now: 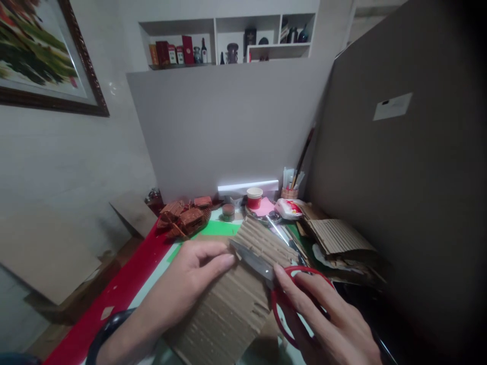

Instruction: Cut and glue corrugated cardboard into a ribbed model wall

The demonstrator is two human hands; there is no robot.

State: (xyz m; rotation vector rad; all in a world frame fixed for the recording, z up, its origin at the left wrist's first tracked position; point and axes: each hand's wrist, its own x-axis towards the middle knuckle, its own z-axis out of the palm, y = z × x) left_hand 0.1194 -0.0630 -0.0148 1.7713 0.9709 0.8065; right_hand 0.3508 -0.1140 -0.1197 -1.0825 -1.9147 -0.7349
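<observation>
Right hand [327,312] grips one pair of scissors [253,264], long axis diagonal, tips toward frame's upper left; left hand [190,274] pinches cardboard [224,317], lower centre; one cup [254,203] mid-frame.

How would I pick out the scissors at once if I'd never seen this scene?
Below the big grey panel facing you, come down to the corrugated cardboard in the near foreground. The right hand holds the scissors over it, metal blade pointing toward the left hand. Their red loop handles set them apart from the plain brown cardboard.
</observation>
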